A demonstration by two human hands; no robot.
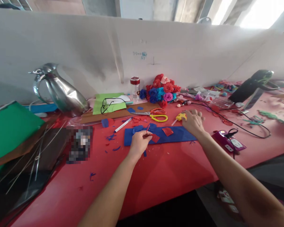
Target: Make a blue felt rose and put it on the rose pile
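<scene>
My left hand (140, 143) is closed in a pinch on a thin red piece (147, 128), held just above the blue folded strip (180, 135). Its exact kind is too small to make out. Beside those fingertips lie red paper squares (168, 131) and cut blue pieces (137, 129). Off to the right, my right hand (194, 121) is curled over a yellow glue gun (180, 117), its nozzle pointing left and down. The hand hides the back of the gun. Yellow and orange-handled scissors (156, 116) and a white marker (123, 125) rest behind the strip.
Paper roses (164, 88) and a red-lidded jar (135, 86) stand by the wall. At left are a metal jug (59, 91), glasses (109, 104) and a green sheet (14, 132). A purple power socket (229, 142) with a cable sits at right, near a black bottle (248, 85).
</scene>
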